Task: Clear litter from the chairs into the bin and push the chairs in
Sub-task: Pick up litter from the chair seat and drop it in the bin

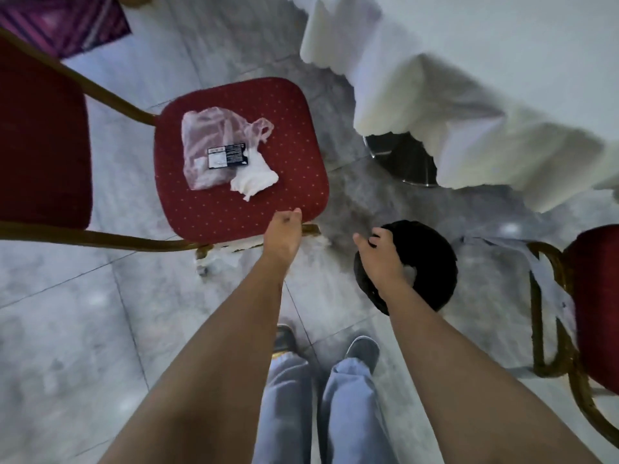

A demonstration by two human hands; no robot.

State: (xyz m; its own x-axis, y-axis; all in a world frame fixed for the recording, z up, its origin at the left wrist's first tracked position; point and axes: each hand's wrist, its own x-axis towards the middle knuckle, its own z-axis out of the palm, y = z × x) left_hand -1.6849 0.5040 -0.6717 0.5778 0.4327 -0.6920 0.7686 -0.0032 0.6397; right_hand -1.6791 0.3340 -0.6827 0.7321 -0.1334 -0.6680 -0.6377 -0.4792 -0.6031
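Three bits of litter, a clear plastic bag (204, 147), black packet (227, 156) and white tissue (254, 180), still lie on our red chair seat (268, 105), left of the black bin (425, 259) whose rim our right hand (380, 259) grips, while our left hand (283, 229), curled and seemingly empty, nears the seat's edge.

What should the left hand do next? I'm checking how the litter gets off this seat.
Probably reach forward and gather the plastic bag and the crumpled tissue. Both still lie on the red chair seat, the left hand is only at the seat's near edge holding nothing, and the right hand already has the black bin close by.
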